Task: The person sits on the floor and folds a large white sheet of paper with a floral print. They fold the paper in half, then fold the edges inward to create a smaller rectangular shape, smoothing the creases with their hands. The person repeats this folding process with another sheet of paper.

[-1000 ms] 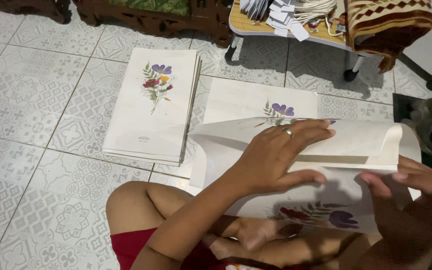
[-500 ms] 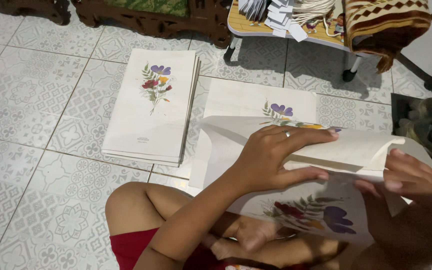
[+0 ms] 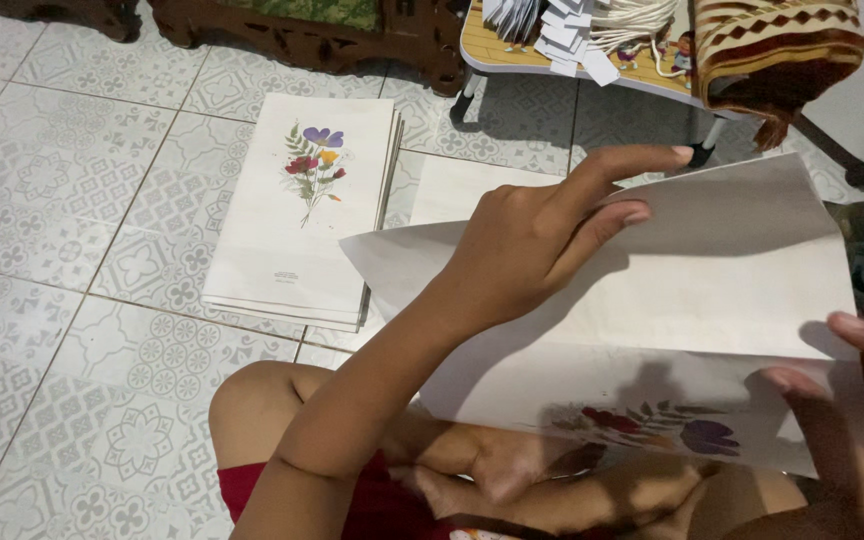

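Lying across the lap, just above the crossed legs [image 3: 512,470], the large white paper sheet [image 3: 672,330] with a printed flower spray near its lower edge; long axis running left to right, left corner pointing toward the stack on the floor, upper half folded over and lifted so the fold line sits roughly level across the middle

Resting on the raised upper flap, the left hand [image 3: 532,240]: fingers [image 3: 642,158] stretched long and slightly fanned toward the right, index highest, the next two pressed flat on the paper, thumb hidden behind the flap

Gripping the right edge of the sheet, the right hand [image 3: 852,400]: fingers curled inward, tips on the lower half beside the printed flowers, a thumb-like digit showing above at the fold; cannot tell whether the edge is truly pinched, since the frame cuts the hand off

Just beside the sheet's left corner, on the patterned tile floor [image 3: 62,200], a neat stack of flower-printed sheets [image 3: 307,210], long axis running away from the viewer, bouquet at the far end

Beyond, a low table [image 3: 592,70] carrying paper tags and white cord, a striped woven cloth [image 3: 772,45] draped at its right end
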